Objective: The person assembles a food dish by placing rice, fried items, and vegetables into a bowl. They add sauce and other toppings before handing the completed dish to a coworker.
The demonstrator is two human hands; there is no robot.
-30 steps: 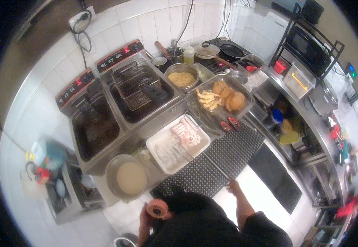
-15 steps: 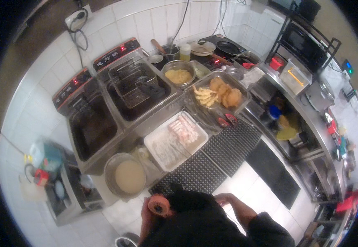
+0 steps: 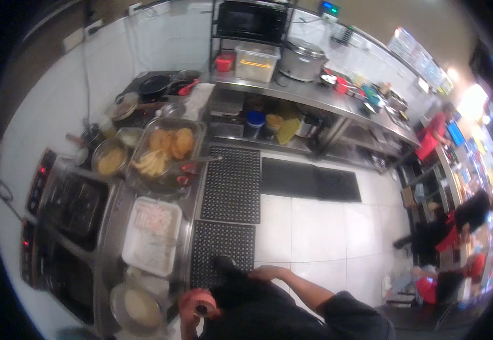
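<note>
My left hand (image 3: 187,321) is beside a small round pink fan (image 3: 201,304) at the front of my black clothing. The fan covers its fingers, and I cannot tell whether they grip it. My right hand (image 3: 266,273) rests against the black clothing at my waist, its fingertips blurred. On the counter to my left, a white tray (image 3: 174,218) holds pale raw pieces (image 3: 151,219) and white powder. Nearer stands a bowl of beige batter (image 3: 141,307). Beyond the tray, a metal tray (image 3: 200,130) bears fried golden pieces (image 3: 170,143), with red-tipped tongs (image 3: 185,168) at its edge.
Two deep fryers (image 3: 76,204) line the left wall. Black perforated mats (image 3: 232,184) lie on the tiled floor. Ahead, a steel counter (image 3: 343,105) carries a clear bin (image 3: 256,62) and a large cooker (image 3: 303,59). People in red and black (image 3: 432,136) are at the far right.
My view has swung to the right, so the fryers and trays sit further left and people at the right have come into sight. Both hands stay close to my body.
</note>
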